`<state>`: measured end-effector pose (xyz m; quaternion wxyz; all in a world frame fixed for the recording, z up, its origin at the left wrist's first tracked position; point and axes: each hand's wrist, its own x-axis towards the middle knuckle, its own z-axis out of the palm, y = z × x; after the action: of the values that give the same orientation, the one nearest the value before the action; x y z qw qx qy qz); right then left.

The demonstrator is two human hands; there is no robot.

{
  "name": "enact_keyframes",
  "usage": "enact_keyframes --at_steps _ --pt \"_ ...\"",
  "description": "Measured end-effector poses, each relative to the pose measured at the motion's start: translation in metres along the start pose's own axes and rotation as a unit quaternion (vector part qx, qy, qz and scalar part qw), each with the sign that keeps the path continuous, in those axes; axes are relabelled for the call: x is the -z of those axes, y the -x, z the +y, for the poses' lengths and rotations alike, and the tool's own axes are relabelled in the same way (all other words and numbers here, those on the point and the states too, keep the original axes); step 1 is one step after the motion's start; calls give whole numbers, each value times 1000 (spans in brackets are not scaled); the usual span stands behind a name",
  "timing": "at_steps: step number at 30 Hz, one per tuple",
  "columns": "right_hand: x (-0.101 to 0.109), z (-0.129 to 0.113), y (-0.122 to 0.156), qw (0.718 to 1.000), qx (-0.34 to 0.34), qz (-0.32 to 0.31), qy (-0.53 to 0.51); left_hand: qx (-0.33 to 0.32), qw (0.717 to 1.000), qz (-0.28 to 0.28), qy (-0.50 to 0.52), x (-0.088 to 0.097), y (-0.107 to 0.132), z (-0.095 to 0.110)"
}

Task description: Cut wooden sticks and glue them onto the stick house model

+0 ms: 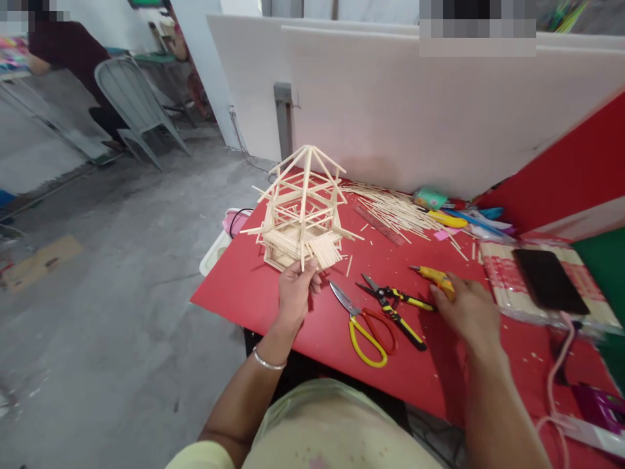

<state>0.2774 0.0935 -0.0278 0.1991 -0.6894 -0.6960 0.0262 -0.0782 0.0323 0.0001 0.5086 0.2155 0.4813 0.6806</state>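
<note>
A pavilion-like model of thin wooden sticks (pixel 306 189) stands upright on the red table, with a peaked open roof frame and a railed base. My left hand (pixel 294 290) is closed at its front, the fingers pinching near the lower end of a roof stick beside a small slatted panel (pixel 325 251). My right hand (pixel 471 316) is wrapped round a yellow hot glue gun (pixel 438 280), its nozzle pointing left. Between my hands lie scissors (pixel 368 332) with red and yellow handles and black-and-yellow cutting pliers (pixel 396 309).
Loose sticks (pixel 390 207) and a reddish ruler (pixel 378 225) lie behind. A dark phone (pixel 551 280) rests on packs of sticks (pixel 502 273) at right, near a pink cable (pixel 554 378). White boards (pixel 390 111) stand behind the table (pixel 293 326). People sit at far left.
</note>
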Motion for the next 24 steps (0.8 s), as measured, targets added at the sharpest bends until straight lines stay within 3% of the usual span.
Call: enact_keyframes --at_steps 3,6,10,17,24 --pt "5 -61 0 995 94 -14 -33 5 1000 1 1 -1 0 -1" --pt "4 -125 4 973 138 -64 -174 8 1000 -4 -3 -1 0 -1" --pt "-3 -186 13 939 191 -81 -274 5 1000 -9 -11 0 0 0" --pt "1 -223 17 917 318 33 -238 6 1000 -15 4 0 2 3" --pt "14 -244 -10 910 389 -4 -147 -3 1000 -16 1 -1 1 1"
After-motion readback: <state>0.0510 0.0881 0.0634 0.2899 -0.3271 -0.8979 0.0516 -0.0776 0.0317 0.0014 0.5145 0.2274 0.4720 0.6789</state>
